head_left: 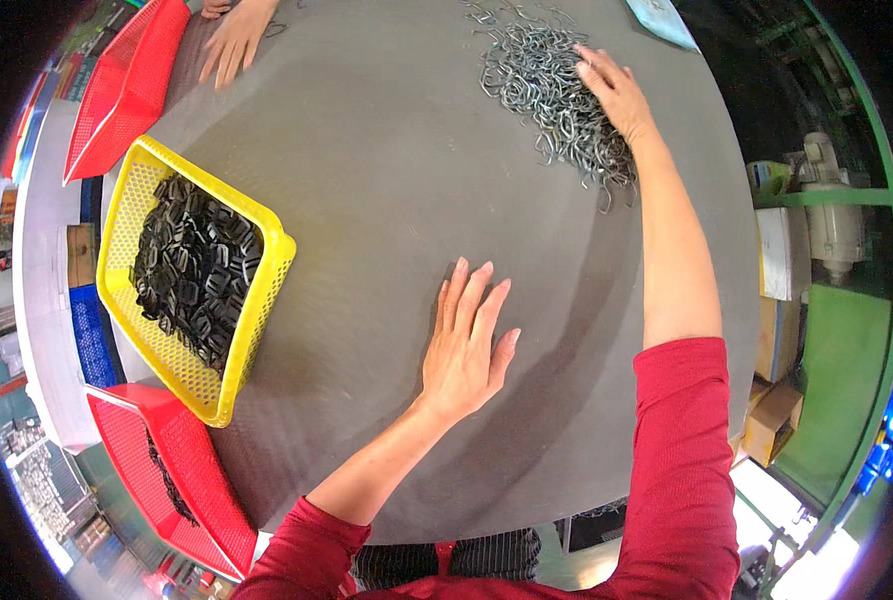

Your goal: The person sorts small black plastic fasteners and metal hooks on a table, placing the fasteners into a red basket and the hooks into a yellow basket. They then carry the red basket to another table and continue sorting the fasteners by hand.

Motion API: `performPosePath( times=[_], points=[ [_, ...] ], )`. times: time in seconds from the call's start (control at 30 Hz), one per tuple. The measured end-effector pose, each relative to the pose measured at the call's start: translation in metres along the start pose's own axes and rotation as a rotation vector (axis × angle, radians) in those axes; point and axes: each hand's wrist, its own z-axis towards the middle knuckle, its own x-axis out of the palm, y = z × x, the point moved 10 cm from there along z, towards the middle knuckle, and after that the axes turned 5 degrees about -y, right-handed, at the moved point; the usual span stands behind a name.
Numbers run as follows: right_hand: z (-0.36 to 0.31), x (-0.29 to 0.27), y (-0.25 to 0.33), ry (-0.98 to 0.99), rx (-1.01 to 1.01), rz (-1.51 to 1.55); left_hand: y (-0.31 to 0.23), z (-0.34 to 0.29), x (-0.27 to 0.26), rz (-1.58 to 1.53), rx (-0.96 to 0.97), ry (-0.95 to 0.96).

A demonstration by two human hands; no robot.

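Note:
My left hand (463, 358) lies palm down on the grey table (386, 200), its fingers stretched out and nothing in it. At the far right, my right hand (618, 95) rests on the edge of a pile of small bent metal hooks (541, 85). Its fingers are extended over the hooks, and I see none gripped; the undersides of the fingers are hidden. To the left of my left hand stands a yellow perforated basket (276, 245), tilted toward me, with many small black plastic buckles (198, 270) inside.
A red basket (236, 520) with dark pieces sits at the near left, another red basket (126, 90) at the far left. Another person's hand (238, 42) is on the table's far left. A light blue item (663, 22) lies at the far right edge. Cardboard boxes (772, 420) stand beyond the table's right.

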Motion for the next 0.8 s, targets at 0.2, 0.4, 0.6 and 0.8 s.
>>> performPosePath(
  times=[0.2,0.4,0.6,0.8],
  points=[
    [-0.059,0.025,0.11,0.242,-0.248,0.169,0.015,-0.005,-0.02,-0.056,-0.056,-0.199],
    [-0.094,0.007,0.146,0.356,-0.145,0.557,0.02,-0.007,-0.024,-0.069,-0.122,-0.235],
    [0.011,-0.026,-0.006,-0.125,0.049,-0.181,0.019,-0.006,-0.015,-0.048,-0.138,-0.166],
    [0.12,0.059,0.01,-0.024,-0.081,-0.241,0.02,-0.009,-0.009,-0.022,-0.154,-0.118]
  ],
)
